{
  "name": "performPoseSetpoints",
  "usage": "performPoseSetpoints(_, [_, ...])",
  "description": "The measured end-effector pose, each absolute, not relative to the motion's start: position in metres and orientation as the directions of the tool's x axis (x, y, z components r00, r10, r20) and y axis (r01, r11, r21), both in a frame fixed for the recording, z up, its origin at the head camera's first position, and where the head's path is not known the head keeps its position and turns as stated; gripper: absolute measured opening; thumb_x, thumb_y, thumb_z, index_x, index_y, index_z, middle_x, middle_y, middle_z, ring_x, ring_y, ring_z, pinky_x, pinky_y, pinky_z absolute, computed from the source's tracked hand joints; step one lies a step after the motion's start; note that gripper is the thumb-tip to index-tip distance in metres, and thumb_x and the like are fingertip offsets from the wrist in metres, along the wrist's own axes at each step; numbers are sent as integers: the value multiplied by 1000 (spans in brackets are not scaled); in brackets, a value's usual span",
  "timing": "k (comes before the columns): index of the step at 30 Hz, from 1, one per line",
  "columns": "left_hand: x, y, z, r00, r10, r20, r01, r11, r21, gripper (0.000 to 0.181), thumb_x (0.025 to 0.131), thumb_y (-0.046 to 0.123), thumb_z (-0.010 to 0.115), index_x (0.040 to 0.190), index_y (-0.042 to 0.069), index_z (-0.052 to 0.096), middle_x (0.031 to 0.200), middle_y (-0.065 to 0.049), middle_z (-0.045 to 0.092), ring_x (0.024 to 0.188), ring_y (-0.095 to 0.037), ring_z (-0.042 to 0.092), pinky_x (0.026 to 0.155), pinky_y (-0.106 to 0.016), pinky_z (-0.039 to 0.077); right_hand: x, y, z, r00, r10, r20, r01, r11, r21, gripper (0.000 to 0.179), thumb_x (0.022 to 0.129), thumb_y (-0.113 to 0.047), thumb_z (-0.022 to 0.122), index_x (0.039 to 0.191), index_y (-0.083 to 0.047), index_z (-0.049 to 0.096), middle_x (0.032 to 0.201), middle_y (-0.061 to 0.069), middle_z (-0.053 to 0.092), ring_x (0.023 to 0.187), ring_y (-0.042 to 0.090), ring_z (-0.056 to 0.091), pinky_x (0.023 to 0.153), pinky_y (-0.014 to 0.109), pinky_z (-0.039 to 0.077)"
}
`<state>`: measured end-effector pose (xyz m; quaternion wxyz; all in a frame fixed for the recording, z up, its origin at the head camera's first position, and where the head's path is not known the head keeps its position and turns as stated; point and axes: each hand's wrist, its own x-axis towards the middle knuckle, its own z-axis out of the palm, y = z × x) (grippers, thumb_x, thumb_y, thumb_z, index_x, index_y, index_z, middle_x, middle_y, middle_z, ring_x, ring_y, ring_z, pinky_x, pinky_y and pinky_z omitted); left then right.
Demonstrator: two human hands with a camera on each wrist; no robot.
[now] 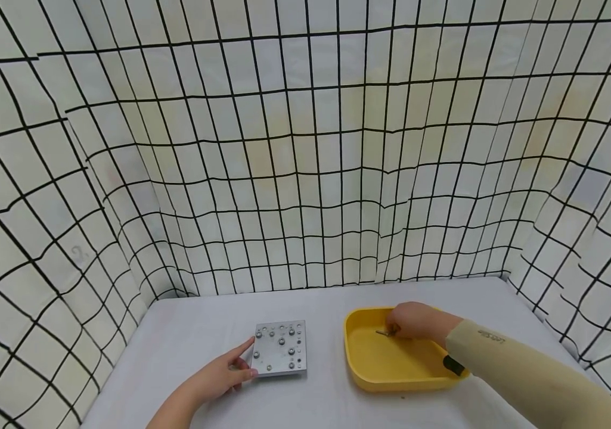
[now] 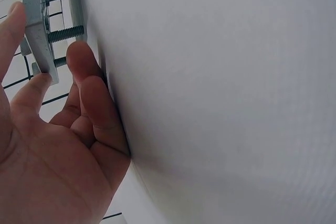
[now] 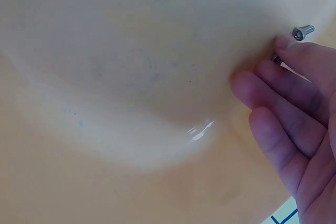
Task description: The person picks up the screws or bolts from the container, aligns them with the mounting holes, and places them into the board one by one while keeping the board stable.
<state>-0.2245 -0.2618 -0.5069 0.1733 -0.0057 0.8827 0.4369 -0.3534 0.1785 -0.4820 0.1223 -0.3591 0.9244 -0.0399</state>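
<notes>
My left hand (image 1: 218, 376) grips the left side of a silver metal plate (image 1: 278, 356), thumb at the near corner and index finger at the far one. Several socket-head screws stand in the plate's top. Seen from the left wrist, threaded screw shanks (image 2: 65, 33) stick out of its underside. Over on the right, my right hand (image 1: 415, 320) reaches into a yellow bin (image 1: 399, 384). A dark threaded screw (image 3: 277, 60) is pinched between thumb and fingers, mostly hidden by them. Another shiny socket-head screw (image 3: 303, 33) shows just beyond the thumb.
Both plate and bin sit on a white-covered table (image 1: 326, 316), with a gap between them. White walls with a black grid (image 1: 305, 179) enclose the back and sides. A dark patch (image 1: 453, 364) shows at the bin's right side, beside the sleeve.
</notes>
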Motion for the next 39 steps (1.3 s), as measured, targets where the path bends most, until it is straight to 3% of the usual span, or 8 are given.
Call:
performPoseSetpoints(7, [-226,-261,-507,-936,131,-328,-181,619,764,89,84,39,77,156,13,32,96,-4,57,73,-21,55,66,-34,46,-354,180,-484,-714,-675,-187,-657,738,-153,13,87,-12,76,80,-17,67,67,-9,48,66,9,45,66,27,41])
performPoseSetpoints(22, [-226,-259,-506,-939,130,-317,-172,622,764,87,85,36,76,156,12,32,95,-5,57,73,-21,55,67,-35,48,-352,185,-479,-756,-600,-260,-569,800,-192,16,84,-12,72,77,-21,61,70,-9,53,67,10,49,66,29,43])
performPoseSetpoints(29, [-225,-261,-507,-939,116,-323,-182,629,755,87,85,36,76,156,13,32,96,-4,58,73,-21,55,67,-33,48,-347,190,-468,-768,-587,-256,-508,802,-314,15,88,-15,71,78,-22,63,74,-10,57,66,10,54,64,29,47])
performPoseSetpoints(39, [-225,-259,-507,-945,102,-311,-179,637,750,86,85,36,76,155,13,33,95,-4,58,73,-20,55,66,-34,47,-345,202,-465,-787,-585,-195,-462,770,-440,3,91,-22,74,92,-20,72,82,-11,62,71,11,57,66,28,50])
